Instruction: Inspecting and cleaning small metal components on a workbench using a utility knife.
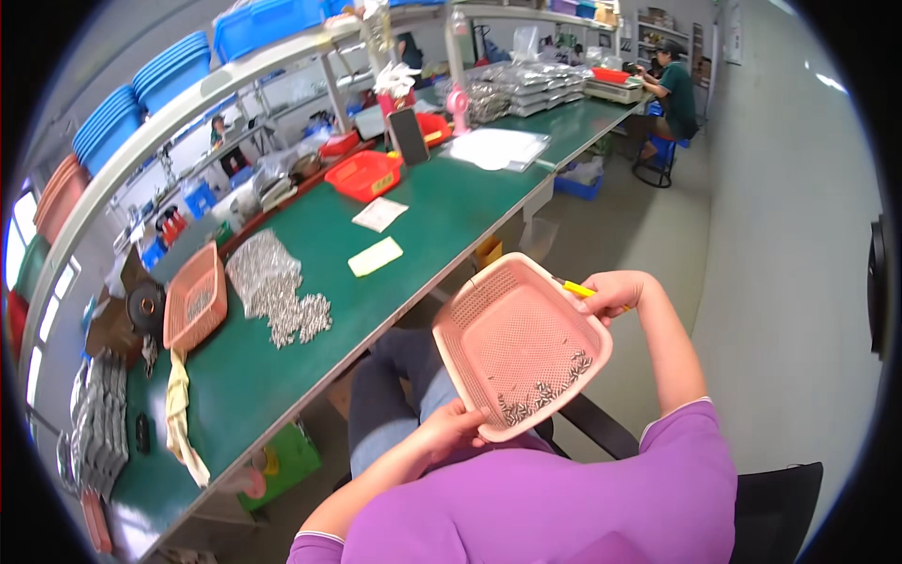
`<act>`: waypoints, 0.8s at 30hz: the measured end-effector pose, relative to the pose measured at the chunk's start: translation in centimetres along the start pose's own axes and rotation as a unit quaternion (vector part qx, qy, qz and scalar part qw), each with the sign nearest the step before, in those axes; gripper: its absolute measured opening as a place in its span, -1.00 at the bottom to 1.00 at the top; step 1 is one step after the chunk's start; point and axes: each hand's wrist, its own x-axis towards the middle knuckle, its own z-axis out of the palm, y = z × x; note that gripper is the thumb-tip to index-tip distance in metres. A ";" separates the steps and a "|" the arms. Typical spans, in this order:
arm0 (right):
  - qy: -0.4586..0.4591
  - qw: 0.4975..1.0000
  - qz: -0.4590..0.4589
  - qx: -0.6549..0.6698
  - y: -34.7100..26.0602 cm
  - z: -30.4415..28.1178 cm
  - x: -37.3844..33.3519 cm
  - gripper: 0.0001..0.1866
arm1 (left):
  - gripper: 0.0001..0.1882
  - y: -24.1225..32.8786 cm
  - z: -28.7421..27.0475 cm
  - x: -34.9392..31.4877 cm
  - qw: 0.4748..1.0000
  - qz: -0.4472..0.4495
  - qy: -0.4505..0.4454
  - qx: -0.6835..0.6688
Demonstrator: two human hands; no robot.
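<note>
Over my lap I hold a pink plastic mesh basket [507, 334], tilted so that its lower right side sits low. Several small metal parts [545, 393] have gathered along that low side, and a few specks lie on the mesh. My left hand [453, 428] is closed on the near left corner of the rim. At the far right corner my right hand [613, 293] grips the rim. A thin yellow tool [577, 289], perhaps a pen or cutter, is also in the right hand; its kind is unclear.
On the green table [366, 329] lie a heap of metal parts [299, 310] beside a clear bag, a yellow paper [376, 256] and another pink basket [199, 296]. A red basket [365, 176] stands farther back. Another person [671, 89] sits at the table's far end.
</note>
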 end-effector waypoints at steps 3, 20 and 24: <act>0.022 0.998 -0.054 0.023 1.6 -1.6 -1.6 -0.70 | -0.74 1.1 0.6 1.1 0.999 0.009 -0.019 0.031; 0.018 0.760 -0.501 0.414 -1.5 4.4 6.9 -0.70 | -0.61 12.5 -2.4 -2.1 0.874 0.420 0.245 0.006; -0.139 0.836 -0.340 0.409 -2.4 10.8 13.3 -0.70 | -0.76 17.1 -9.7 -7.4 0.764 0.554 0.327 -0.047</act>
